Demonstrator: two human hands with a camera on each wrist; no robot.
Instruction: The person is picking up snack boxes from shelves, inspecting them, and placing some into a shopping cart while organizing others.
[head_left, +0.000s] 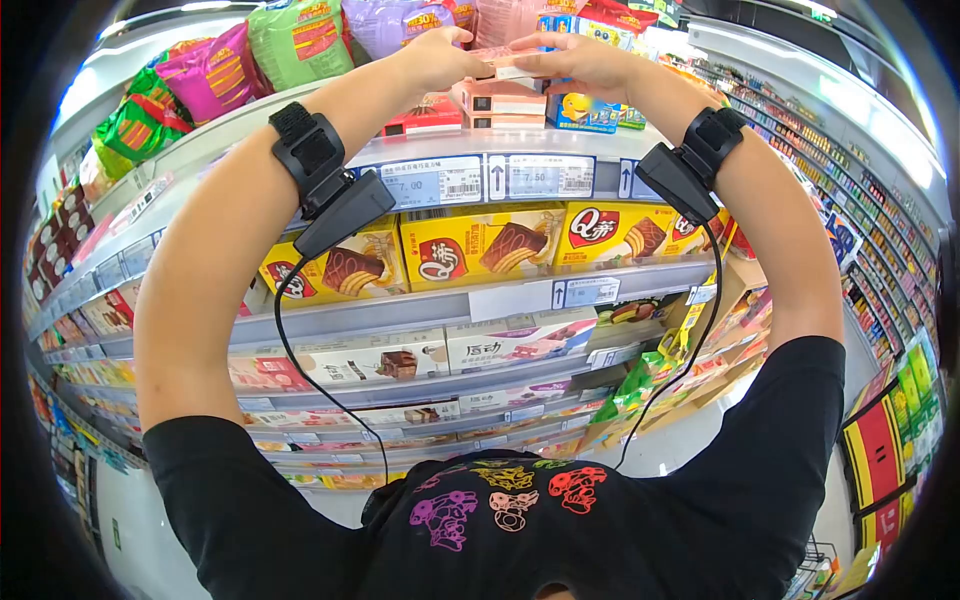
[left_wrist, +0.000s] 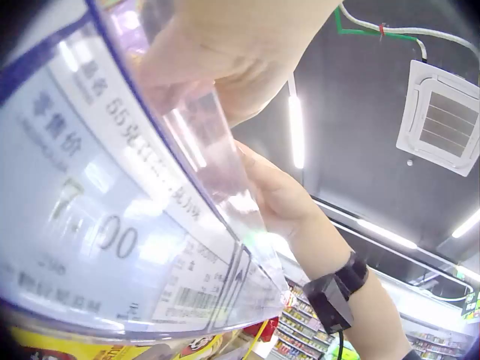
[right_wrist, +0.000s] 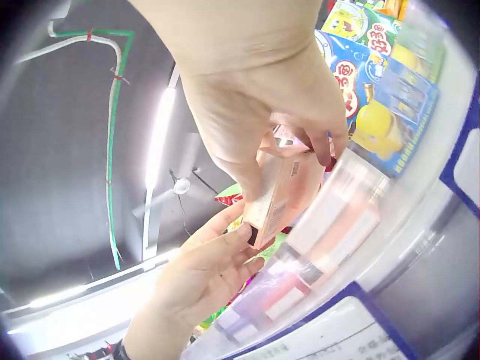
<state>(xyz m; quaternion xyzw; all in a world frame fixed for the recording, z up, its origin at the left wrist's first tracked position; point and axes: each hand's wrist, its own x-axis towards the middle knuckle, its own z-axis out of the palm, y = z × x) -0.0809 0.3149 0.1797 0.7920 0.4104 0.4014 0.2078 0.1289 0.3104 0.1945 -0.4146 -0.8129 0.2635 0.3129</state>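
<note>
A small pink box (head_left: 497, 62) is held between both hands above the top shelf. My left hand (head_left: 437, 60) pinches its left end; in the right wrist view the left thumb lies on the lower end of the pink box (right_wrist: 274, 191). The right hand (head_left: 590, 66) grips the other end, its thumb on one side and fingers on the far side (right_wrist: 259, 105). More pink boxes (head_left: 505, 104) are stacked just beneath, behind a clear shelf lip. In the left wrist view the left hand (left_wrist: 217, 52) is close to the camera, and its fingertips are hidden.
Blue boxes (head_left: 590, 112) stand right of the stack, a red box (head_left: 425, 114) left of it. Bagged snacks (head_left: 300, 40) line the back left. Price tags (head_left: 540, 176) run along the shelf edge, above yellow boxes (head_left: 480, 245) on the shelf below.
</note>
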